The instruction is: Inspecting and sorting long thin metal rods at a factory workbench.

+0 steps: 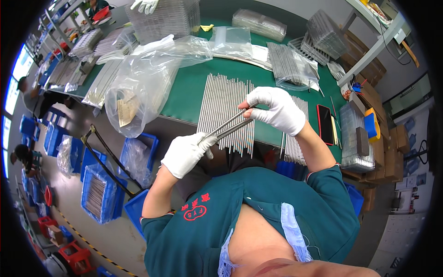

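Several thin metal rods (227, 128) lie slantwise between my hands, held above the table. My left hand (184, 153), in a white glove, is closed around their lower-left ends. My right hand (275, 111), in a white glove with bare fingertips showing, pinches near their upper-right ends with thumb and finger. Under the held rods, a wide row of similar metal rods (220, 94) lies side by side on the green table, reaching its near edge. A second, narrower row of rods (294, 150) lies to the right, partly hidden by my right hand and forearm.
A clear plastic bag (134, 92) hangs over the table edge at left. Bagged rods (288, 64) lie at the back right. A red-edged phone (325, 124) lies near the right edge. Stacked clear trays (161, 21) stand at the back. Blue crates (99, 194) sit on the floor at left.
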`<state>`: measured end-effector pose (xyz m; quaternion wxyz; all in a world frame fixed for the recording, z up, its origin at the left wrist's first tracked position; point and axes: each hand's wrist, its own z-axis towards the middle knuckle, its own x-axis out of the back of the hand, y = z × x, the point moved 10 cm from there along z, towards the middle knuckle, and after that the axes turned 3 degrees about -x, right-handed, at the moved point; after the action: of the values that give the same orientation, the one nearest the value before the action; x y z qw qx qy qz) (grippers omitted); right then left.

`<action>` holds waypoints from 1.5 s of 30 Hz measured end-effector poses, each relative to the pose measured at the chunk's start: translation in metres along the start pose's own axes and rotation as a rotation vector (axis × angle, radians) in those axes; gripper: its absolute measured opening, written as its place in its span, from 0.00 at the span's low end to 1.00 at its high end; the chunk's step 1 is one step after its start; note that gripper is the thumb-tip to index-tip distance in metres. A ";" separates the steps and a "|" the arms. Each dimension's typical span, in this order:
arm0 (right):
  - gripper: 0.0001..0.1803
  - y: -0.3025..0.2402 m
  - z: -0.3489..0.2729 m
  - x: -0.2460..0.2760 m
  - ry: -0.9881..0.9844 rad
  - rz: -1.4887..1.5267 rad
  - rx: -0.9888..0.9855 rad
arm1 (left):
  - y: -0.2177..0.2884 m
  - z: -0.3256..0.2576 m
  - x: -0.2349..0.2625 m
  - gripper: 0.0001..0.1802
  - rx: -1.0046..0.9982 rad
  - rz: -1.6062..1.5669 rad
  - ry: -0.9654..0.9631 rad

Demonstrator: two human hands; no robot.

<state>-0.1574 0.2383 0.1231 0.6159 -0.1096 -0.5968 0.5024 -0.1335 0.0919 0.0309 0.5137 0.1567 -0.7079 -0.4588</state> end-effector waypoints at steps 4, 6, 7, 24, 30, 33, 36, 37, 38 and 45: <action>0.08 -0.003 -0.002 -0.002 -0.021 -0.095 0.076 | 0.000 -0.001 -0.004 0.19 0.013 0.003 -0.037; 0.08 0.003 -0.005 -0.009 -0.077 -0.059 0.030 | -0.001 -0.002 -0.006 0.19 0.013 0.010 -0.047; 0.08 0.014 -0.007 -0.013 -0.114 0.085 -0.063 | -0.001 -0.002 -0.010 0.19 0.000 -0.017 -0.080; 0.11 0.088 -0.028 0.022 0.189 0.586 -0.413 | 0.037 0.070 0.072 0.13 -0.545 0.379 0.544; 0.10 0.121 -0.041 0.008 0.146 0.581 -0.483 | -0.005 0.113 0.035 0.07 -0.650 0.645 0.298; 0.10 0.147 -0.053 0.003 0.106 0.455 -0.523 | -0.033 0.112 0.016 0.06 -0.674 0.789 0.106; 0.10 0.171 -0.063 -0.011 0.017 0.451 -0.630 | -0.051 0.100 0.016 0.08 -0.681 0.717 0.071; 0.10 0.177 -0.064 -0.014 0.014 0.456 -0.630 | -0.060 0.100 0.017 0.09 -0.639 0.710 0.062; 0.10 0.182 -0.063 -0.016 0.010 0.394 -0.621 | -0.064 0.101 0.018 0.11 -0.600 0.703 0.050; 0.16 0.173 -0.059 -0.014 0.121 -0.360 -0.524 | -0.078 0.080 0.019 0.29 -0.341 0.654 -0.094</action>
<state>-0.1885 0.3366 -0.0284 0.6800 -0.1871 -0.6779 0.2073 -0.2304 0.0760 -0.0251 0.6189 -0.1868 -0.6566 -0.3884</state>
